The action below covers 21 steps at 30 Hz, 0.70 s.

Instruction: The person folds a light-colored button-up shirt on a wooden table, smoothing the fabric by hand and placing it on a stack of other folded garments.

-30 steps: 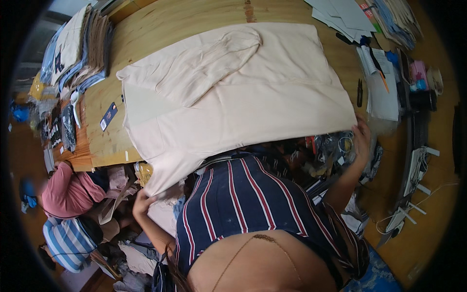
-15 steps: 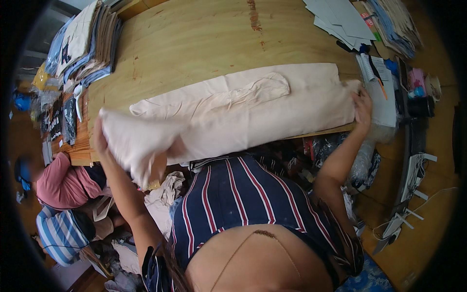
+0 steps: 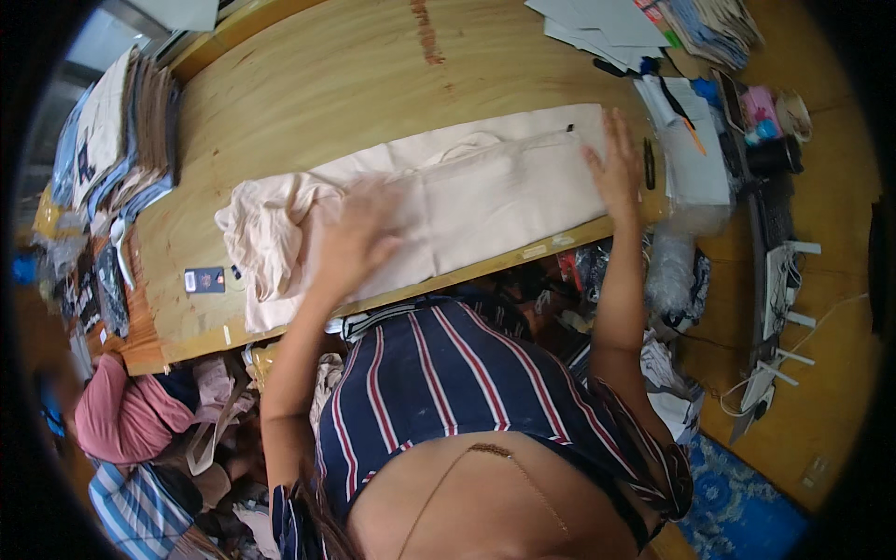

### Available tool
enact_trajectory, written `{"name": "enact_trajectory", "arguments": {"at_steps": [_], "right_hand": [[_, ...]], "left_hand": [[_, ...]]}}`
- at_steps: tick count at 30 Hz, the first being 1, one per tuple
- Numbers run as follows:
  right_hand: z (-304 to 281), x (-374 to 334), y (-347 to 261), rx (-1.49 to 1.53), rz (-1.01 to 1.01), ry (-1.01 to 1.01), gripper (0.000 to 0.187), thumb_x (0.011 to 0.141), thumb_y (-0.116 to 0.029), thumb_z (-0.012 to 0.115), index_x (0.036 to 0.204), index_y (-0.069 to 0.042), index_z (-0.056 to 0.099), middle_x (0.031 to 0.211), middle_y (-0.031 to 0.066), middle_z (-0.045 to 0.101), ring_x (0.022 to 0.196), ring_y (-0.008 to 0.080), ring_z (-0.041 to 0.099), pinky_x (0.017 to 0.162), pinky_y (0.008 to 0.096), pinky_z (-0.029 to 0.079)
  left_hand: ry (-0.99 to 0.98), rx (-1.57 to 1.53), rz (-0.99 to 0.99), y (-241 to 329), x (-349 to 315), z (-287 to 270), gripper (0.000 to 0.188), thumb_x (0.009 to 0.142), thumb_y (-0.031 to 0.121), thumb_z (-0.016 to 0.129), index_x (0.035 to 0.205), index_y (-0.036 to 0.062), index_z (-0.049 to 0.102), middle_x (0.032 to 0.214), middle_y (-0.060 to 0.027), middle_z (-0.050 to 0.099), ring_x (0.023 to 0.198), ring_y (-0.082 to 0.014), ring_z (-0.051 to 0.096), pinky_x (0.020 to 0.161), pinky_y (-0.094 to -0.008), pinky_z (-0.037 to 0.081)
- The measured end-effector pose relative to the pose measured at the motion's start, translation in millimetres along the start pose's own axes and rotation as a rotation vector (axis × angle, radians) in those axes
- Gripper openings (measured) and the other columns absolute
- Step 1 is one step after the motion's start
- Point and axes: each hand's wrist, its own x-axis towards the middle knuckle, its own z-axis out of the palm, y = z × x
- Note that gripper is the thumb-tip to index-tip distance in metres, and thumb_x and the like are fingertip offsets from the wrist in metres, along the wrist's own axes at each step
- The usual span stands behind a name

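A pale pink garment [image 3: 504, 191] lies across the near side of the table, folded into a long strip. Its right part is flat, with a small dark label at the far right. The left end is a bunched, wrinkled heap. My right hand [image 3: 616, 173] rests on the right end, fingers straight and apart. Over the cloth beside the heap is my left hand [image 3: 355, 238], blurred by motion, its thumb spread from the fingers and nothing in its grasp. A dark blue card tag [image 3: 204, 280] lies left of the garment.
Stacks of folded garments [image 3: 121, 131] stand at the far left, and others at the far right. White sheets [image 3: 602, 28] and a notepad [image 3: 691, 154] with an orange-tipped tool lie to the right. A slim black tool [image 3: 649, 163] is beside my right hand. A person in pink [image 3: 131, 411] sits lower left.
The garment's lifted left end has come down onto the table. Both hands have let go of its edges; the left moved inward, and the right now lies flat. The card tag has come into sight.
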Motion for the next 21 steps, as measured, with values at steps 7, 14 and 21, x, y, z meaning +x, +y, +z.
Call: {"name": "enact_trajectory", "arguments": {"at_steps": [7, 14, 21], "right_hand": [[37.5, 1.8, -45.3, -0.361, 0.197, -0.271, 0.048, 0.080, -0.031, 0.049, 0.124, -0.014, 0.037, 0.130, 0.0068, 0.034, 0.119, 0.0248, 0.030, 0.094, 0.0441, 0.025], [50.5, -30.0, -285.8, 0.394, -0.927, -0.385, 0.058, 0.066, -0.016, 0.063, 0.120, -0.021, 0.043, 0.130, 0.0098, 0.029, 0.121, 0.0235, 0.024, 0.097, 0.0474, 0.018], [105.5, 49.3, -375.2, 1.119, -0.044, -0.788, 0.035, 0.068, -0.020, 0.068, 0.094, 0.000, 0.057, 0.073, 0.0088, 0.061, 0.074, 0.0188, 0.057, 0.066, 0.0294, 0.045]], "left_hand": [[0.073, 0.122, 0.185, -4.3, -10.0, 28.1, 0.051, 0.080, 0.039, 0.045, 0.126, 0.0192, 0.034, 0.133, -0.0043, 0.028, 0.124, -0.0212, 0.023, 0.100, -0.0473, 0.014], [0.825, -0.221, -0.665, -74.6, -138.6, -2.6, 0.033, 0.080, 0.007, 0.049, 0.111, -0.0018, 0.043, 0.098, -0.0148, 0.051, 0.094, -0.0300, 0.046, 0.084, -0.0349, 0.035], [0.335, 0.083, -0.547, -115.9, -170.8, -8.2, 0.034, 0.071, 0.017, 0.059, 0.102, 0.0092, 0.047, 0.125, -0.0033, 0.038, 0.121, -0.0254, 0.027, 0.097, -0.0474, 0.019]]}}
